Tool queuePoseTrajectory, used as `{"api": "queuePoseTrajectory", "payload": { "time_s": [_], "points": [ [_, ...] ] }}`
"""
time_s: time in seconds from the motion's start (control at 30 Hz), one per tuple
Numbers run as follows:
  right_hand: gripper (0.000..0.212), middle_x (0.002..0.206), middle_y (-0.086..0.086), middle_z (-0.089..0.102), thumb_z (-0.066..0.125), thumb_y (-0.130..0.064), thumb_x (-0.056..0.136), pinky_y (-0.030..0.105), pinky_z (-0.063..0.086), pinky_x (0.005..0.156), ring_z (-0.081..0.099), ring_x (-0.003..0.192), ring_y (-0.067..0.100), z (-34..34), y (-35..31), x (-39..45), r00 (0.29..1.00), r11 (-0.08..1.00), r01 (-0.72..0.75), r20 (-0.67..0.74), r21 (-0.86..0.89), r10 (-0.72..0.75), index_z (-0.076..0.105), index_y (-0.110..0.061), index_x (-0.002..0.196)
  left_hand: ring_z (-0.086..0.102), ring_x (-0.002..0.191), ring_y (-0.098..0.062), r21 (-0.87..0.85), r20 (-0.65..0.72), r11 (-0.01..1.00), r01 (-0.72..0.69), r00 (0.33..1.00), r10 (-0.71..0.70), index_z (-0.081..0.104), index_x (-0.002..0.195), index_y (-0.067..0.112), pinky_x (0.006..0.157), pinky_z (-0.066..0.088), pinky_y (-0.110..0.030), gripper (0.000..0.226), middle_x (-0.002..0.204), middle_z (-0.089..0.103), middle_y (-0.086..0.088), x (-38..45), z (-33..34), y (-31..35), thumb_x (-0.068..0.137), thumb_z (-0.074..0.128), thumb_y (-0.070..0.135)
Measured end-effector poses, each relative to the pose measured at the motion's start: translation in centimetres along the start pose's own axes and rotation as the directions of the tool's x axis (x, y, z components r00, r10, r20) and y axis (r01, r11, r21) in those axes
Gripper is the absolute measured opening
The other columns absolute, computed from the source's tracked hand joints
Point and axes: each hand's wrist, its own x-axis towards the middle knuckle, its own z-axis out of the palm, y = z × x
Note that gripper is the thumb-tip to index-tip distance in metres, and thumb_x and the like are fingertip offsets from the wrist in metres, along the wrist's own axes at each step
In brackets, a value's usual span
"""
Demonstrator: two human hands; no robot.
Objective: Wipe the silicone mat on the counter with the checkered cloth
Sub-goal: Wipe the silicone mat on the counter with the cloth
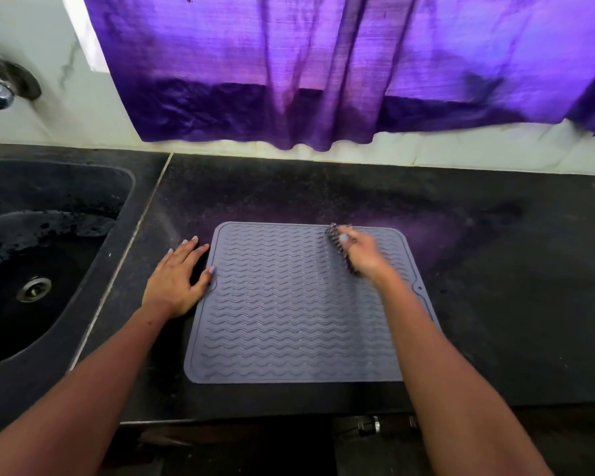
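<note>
Grey silicone mat (289,304) with wavy ridges sits flat on the dark counter (495,286), pretty much centre frame. The right hand (359,250) is up at the mat's top right area, clenched around the bunched checkered cloth (337,245) and pressing it on the mat; it's motion-blurred. The left hand (177,278) lies flat and spread on the counter at the mat's left edge, thumb touching it, gripping nothing. Black sink (49,269) at left, purple curtain (323,63) across the top.

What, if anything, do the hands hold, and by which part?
The right hand grips the bunched checkered cloth around its middle; the left hand holds nothing.
</note>
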Motion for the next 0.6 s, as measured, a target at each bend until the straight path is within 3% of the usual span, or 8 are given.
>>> {"api": "queuePoseTrajectory", "payload": {
  "time_s": [0.03,0.07,0.13,0.17,0.27,0.37,0.5,0.6],
  "points": [
    [0.039,0.12,0.003,0.056,0.042,-0.018,0.098,0.031,0.044,0.093,0.052,0.113,0.017,-1.1,-0.9,0.3,0.989,0.978,-0.043,-0.127,0.202,0.07,0.046,-0.012,0.136,0.021,0.144,-0.018,0.001,0.002,1.0,0.001,1.0,-0.001,0.039,0.142,0.017,0.12,0.011,-0.036,0.069,0.154,0.028,-0.005,0.0,0.0,-0.1,0.085,0.027,0.053],
    [0.04,0.12,0.004,0.056,0.042,-0.019,0.099,0.03,0.042,0.094,0.052,0.113,0.018,-2.1,-1.4,0.7,0.952,0.961,-0.045,-0.279,0.272,0.123,0.045,-0.01,0.137,0.021,0.144,-0.018,0.001,0.003,1.0,0.001,1.0,-0.001,0.039,0.142,0.017,0.12,0.011,-0.036,0.068,0.154,0.028,-0.005,0.1,0.0,-0.1,0.085,0.028,0.052],
    [0.043,0.137,0.007,0.05,0.041,-0.02,0.099,0.033,0.034,0.105,0.045,0.126,0.025,-3.1,-1.4,1.1,0.876,0.996,-0.053,-0.476,0.066,0.078,0.039,-0.012,0.141,0.021,0.144,-0.018,0.002,0.0,1.0,0.001,1.0,-0.001,0.039,0.142,0.017,0.12,0.012,-0.037,0.069,0.154,0.028,-0.005,0.0,0.0,-0.1,0.085,0.026,0.054],
    [0.045,0.144,0.008,0.044,0.04,-0.019,0.099,0.036,0.03,0.109,0.039,0.132,0.027,-3.3,-1.0,1.1,0.876,0.994,-0.06,-0.483,-0.093,0.008,0.035,-0.013,0.143,0.021,0.144,-0.018,0.003,0.001,1.0,0.0,1.0,0.0,0.039,0.142,0.017,0.12,0.012,-0.037,0.072,0.154,0.028,-0.005,0.0,0.0,-0.1,0.084,0.024,0.057],
    [0.052,0.156,0.016,0.015,0.037,-0.018,0.099,0.041,0.012,0.119,0.012,0.144,0.03,-2.3,1.7,0.9,0.956,0.84,-0.04,-0.265,-0.541,-0.125,0.022,-0.012,0.147,0.021,0.144,-0.018,0.008,0.002,1.0,-0.002,1.0,0.002,0.038,0.142,0.017,0.12,0.011,-0.037,0.082,0.154,0.028,-0.004,0.0,0.0,-0.1,0.079,0.015,0.064],
    [0.058,0.156,0.019,-0.001,0.034,-0.029,0.099,0.039,0.001,0.119,0.0,0.145,0.031,-1.1,4.4,1.0,0.982,0.66,-0.053,-0.16,-0.749,-0.103,0.008,-0.018,0.15,0.021,0.144,-0.018,0.004,0.001,1.0,-0.002,1.0,0.002,0.038,0.143,0.017,0.12,0.011,-0.037,0.083,0.154,0.027,-0.005,0.0,0.1,-0.2,0.079,0.014,0.064],
    [0.059,0.156,0.015,0.011,0.041,-0.022,0.097,0.038,0.008,0.119,0.01,0.145,0.028,-2.3,5.1,2.5,0.984,0.679,0.049,-0.083,-0.732,-0.16,0.015,-0.017,0.149,0.021,0.144,-0.017,0.022,0.002,1.0,-0.004,1.0,0.004,0.037,0.143,0.018,0.12,0.011,-0.035,0.082,0.155,0.027,-0.004,0.1,0.1,-0.2,0.08,0.014,0.064],
    [0.047,0.149,0.013,0.033,0.043,-0.017,0.098,0.03,0.026,0.111,0.035,0.136,0.025,-5.1,3.3,3.5,0.995,0.95,-0.001,-0.093,-0.312,-0.03,0.033,-0.008,0.143,0.021,0.144,-0.018,0.011,-0.007,1.0,-0.003,1.0,0.003,0.038,0.143,0.018,0.12,0.011,-0.035,0.081,0.154,0.028,-0.004,0.0,0.1,-0.2,0.08,0.015,0.063]
  ]
}}
